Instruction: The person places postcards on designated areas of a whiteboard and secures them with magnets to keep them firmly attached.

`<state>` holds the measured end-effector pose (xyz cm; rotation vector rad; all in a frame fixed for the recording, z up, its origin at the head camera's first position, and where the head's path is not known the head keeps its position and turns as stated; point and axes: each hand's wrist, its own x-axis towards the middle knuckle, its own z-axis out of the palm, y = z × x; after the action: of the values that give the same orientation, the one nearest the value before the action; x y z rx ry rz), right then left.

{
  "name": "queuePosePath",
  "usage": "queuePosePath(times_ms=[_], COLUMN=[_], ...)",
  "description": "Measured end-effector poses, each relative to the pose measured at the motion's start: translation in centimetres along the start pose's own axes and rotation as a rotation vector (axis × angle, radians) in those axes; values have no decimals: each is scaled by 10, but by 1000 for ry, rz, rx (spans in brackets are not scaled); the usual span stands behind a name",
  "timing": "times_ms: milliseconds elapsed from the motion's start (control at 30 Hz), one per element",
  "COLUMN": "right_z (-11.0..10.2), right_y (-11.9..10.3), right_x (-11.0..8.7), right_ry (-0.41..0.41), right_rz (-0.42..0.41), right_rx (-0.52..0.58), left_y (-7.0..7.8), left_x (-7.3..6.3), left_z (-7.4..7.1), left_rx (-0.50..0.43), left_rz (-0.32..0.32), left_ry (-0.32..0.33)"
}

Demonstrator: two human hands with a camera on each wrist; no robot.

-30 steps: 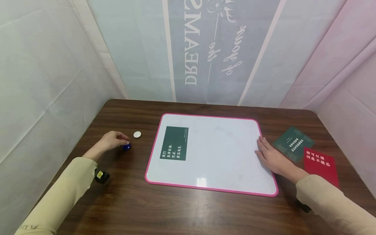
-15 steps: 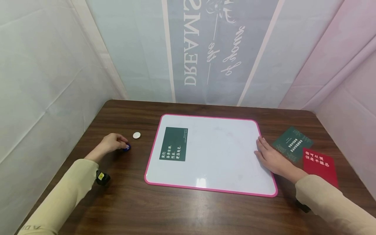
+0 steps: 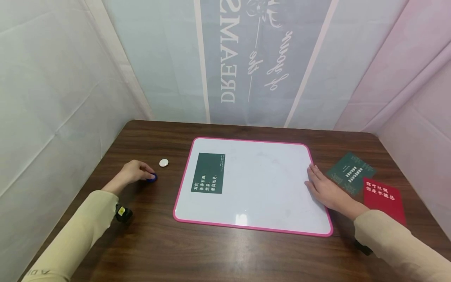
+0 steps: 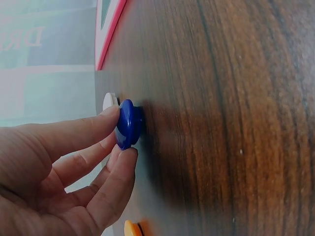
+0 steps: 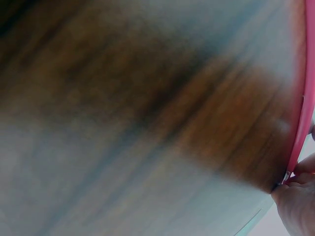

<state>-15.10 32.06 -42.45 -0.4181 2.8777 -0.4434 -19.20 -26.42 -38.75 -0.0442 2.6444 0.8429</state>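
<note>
My left hand [image 3: 134, 172] pinches a blue round magnet [image 4: 129, 123] between thumb and fingers, at the left of the table. Whether its base touches the wood, I cannot tell. Just beyond it lies a white round magnet [image 3: 163, 162]. An orange magnet [image 4: 132, 228] shows at the bottom of the left wrist view; the left hand hides it in the head view. My right hand [image 3: 325, 190] rests with straight fingers on the right edge of a pink-framed whiteboard [image 3: 260, 188]. A dark green card [image 3: 208, 172] with white writing lies on the board's left part.
Right of the board, another green card [image 3: 350, 172] lies partly beside a red card [image 3: 384, 199] on the dark wooden table [image 3: 225, 258]. A printed cloth [image 3: 169, 78] hangs behind the table, with pale cloth at both sides.
My left fingers have settled closer round the blue magnet, which stays at nearly the same spot. The right hand and the board have not visibly moved.
</note>
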Motion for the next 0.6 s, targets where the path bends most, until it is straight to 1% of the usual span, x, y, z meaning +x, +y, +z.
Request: queuePosePath(times_ms=[267, 500, 600], right_z=[4, 6, 6], right_y=[1, 4, 4], right_x=[-1, -1, -1], right_ry=[15, 21, 21], right_rz=[-3, -9, -11], right_rx=[-11, -16, -19], left_y=[0, 4, 7], left_x=[1, 1, 1], left_z=[6, 12, 15], left_rx=[-87, -133, -151], left_rz=[-15, -38, -34], left_ry=[-3, -6, -8])
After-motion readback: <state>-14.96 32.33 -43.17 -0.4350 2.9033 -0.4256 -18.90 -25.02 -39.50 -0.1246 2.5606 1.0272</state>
